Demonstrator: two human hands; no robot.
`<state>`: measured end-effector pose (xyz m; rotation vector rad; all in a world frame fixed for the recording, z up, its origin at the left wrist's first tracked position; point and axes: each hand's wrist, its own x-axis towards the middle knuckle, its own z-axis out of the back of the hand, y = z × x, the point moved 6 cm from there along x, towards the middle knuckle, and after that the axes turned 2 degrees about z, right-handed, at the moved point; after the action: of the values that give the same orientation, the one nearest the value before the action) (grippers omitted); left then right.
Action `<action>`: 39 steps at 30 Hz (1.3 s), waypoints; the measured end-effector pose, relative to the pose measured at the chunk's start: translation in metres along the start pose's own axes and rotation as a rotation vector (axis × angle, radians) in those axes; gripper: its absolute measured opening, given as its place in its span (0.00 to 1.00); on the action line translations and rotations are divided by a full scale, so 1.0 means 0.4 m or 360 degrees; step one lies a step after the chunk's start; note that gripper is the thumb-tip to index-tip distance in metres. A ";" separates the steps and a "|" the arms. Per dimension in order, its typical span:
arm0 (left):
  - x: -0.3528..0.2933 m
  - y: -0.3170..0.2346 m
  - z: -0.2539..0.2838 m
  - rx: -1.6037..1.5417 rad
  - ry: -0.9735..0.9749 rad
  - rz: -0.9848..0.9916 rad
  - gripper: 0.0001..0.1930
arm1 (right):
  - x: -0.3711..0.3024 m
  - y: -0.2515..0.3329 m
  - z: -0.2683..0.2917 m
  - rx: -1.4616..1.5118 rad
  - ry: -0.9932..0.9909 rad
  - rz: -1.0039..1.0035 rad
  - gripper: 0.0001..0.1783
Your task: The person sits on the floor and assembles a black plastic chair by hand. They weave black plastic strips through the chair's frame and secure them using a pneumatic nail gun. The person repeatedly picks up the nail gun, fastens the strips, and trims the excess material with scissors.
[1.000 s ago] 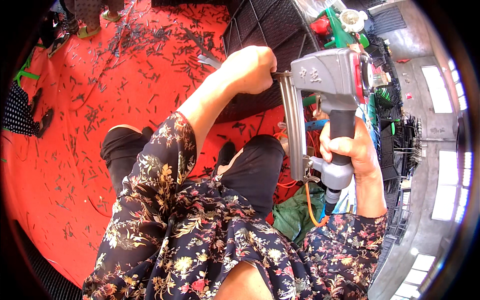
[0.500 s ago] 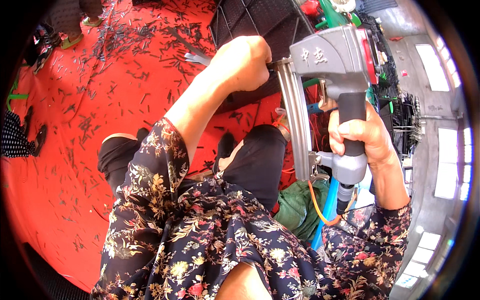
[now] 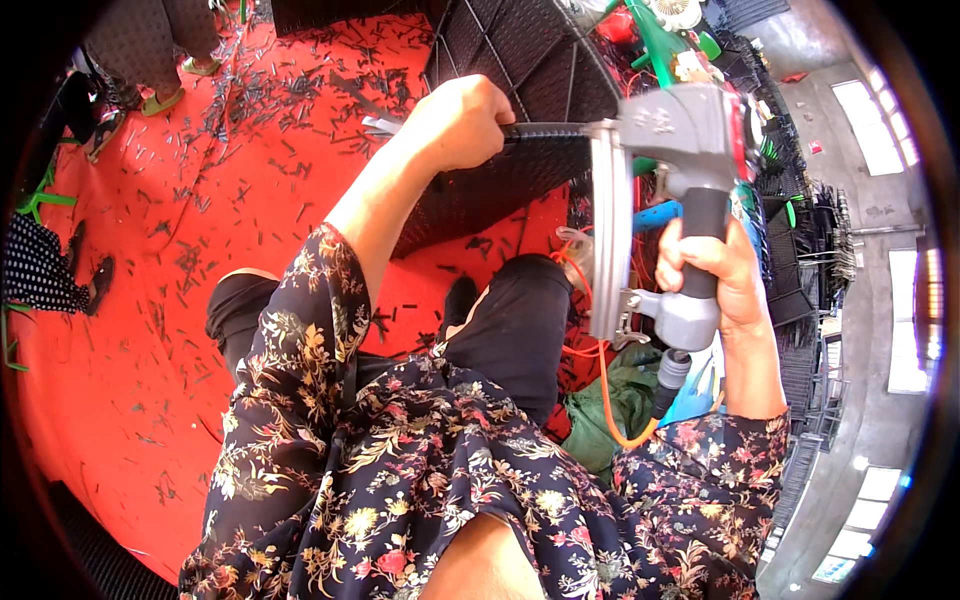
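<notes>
My right hand point(image 3: 715, 275) grips the black handle of a grey pneumatic nail gun point(image 3: 680, 130), whose long magazine point(image 3: 608, 240) hangs down beside my knee. An orange air hose point(image 3: 612, 400) runs from the gun's base. The gun's nose points left at the edge of a dark woven wicker panel point(image 3: 520, 60) on a metal frame. My left hand point(image 3: 455, 120) is closed around that panel's near edge, with a small metal tool tip point(image 3: 380, 125) poking out beside the fist.
A red floor mat point(image 3: 130, 300) is littered with several dark cut strips. Another person's feet in green sandals point(image 3: 160, 100) stand at the upper left. Stacked dark woven pieces point(image 3: 800, 260) and green items fill the right side. A green cloth point(image 3: 625, 400) lies by my leg.
The nail gun has swung further right and level with the panel edge. My left hand stays clamped on the panel, and the view has tilted slightly.
</notes>
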<state>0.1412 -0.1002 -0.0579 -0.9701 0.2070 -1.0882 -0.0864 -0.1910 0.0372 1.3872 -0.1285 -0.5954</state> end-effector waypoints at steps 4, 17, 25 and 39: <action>-0.002 0.021 0.009 0.0026 0.0122 0.0007 0.13 | -0.042 -0.072 0.180 0.0113 -0.0373 0.0139 0.13; -0.028 0.093 0.068 -0.0408 0.0161 0.0580 0.23 | -0.165 -0.503 0.680 -0.1343 -0.1508 -0.1104 0.33; -0.039 0.098 0.140 -0.0331 -0.0019 0.0271 0.32 | -0.228 -0.501 0.762 -0.1345 -0.1643 -0.0574 0.34; -0.076 0.068 0.157 0.0094 -0.0314 0.0054 0.24 | -0.703 -0.712 0.757 -0.1484 -0.1511 -0.1304 0.41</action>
<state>0.1804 -0.0369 -0.0503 -1.0103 0.0297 -0.9559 -0.5443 -0.3452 -0.0994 0.1074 -0.0146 -1.7083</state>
